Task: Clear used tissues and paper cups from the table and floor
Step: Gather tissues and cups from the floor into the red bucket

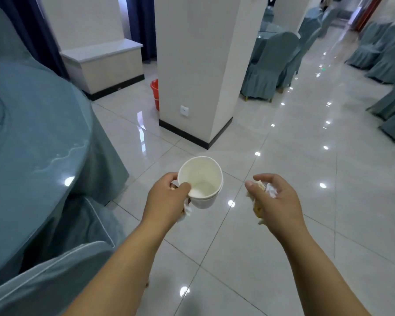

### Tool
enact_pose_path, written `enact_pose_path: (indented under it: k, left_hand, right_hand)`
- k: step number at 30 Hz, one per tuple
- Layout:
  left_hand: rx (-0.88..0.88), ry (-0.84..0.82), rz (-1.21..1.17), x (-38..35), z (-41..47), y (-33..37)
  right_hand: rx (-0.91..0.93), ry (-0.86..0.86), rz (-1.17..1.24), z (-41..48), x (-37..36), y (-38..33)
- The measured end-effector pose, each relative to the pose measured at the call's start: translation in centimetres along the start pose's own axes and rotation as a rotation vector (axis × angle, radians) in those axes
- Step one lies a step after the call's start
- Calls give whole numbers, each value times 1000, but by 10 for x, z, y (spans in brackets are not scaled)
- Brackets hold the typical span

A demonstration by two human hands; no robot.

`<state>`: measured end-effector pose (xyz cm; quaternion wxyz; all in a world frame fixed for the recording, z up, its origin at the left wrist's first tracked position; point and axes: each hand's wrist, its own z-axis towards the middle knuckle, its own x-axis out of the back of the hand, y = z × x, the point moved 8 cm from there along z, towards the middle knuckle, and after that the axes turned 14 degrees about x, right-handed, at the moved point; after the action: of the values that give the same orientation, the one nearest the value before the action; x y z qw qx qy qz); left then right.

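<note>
There's the left hand (167,199) out over the floor (283,156), fingers (169,177) curled round the nested paper cups (203,181), thumb hooked on the near rim, mouth tipped toward the camera; a white tissue (187,209) is tucked beneath those fingers, against the cups' wall. The right hand (276,201) is level with it and well apart, fingers half curled on a crumpled, yellow-stained wad of tissues (270,190) sticking out above and below the palm; the counter (32,133) lies left of the left fingers, a red bucket (155,93) far beyond them beside the pillar (196,65).
</note>
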<state>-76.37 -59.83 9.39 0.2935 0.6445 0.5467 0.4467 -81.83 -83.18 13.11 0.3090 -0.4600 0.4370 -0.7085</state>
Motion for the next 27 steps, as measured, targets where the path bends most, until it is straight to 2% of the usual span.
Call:
enact_pose_path:
  k: [10, 15, 24, 27]
  left_hand:
    - [74, 183, -148, 6, 197, 96]
    - [120, 297, -182, 15, 302, 142]
    - [160, 509, -204, 91, 463, 197]
    - [163, 536, -219, 125, 531, 213]
  right_hand:
    - [24, -132, 88, 245, -100, 23]
    - [41, -267, 131, 378, -171, 26]
    - [108, -523, 141, 549, -337, -3]
    - [113, -543, 163, 603, -400, -10]
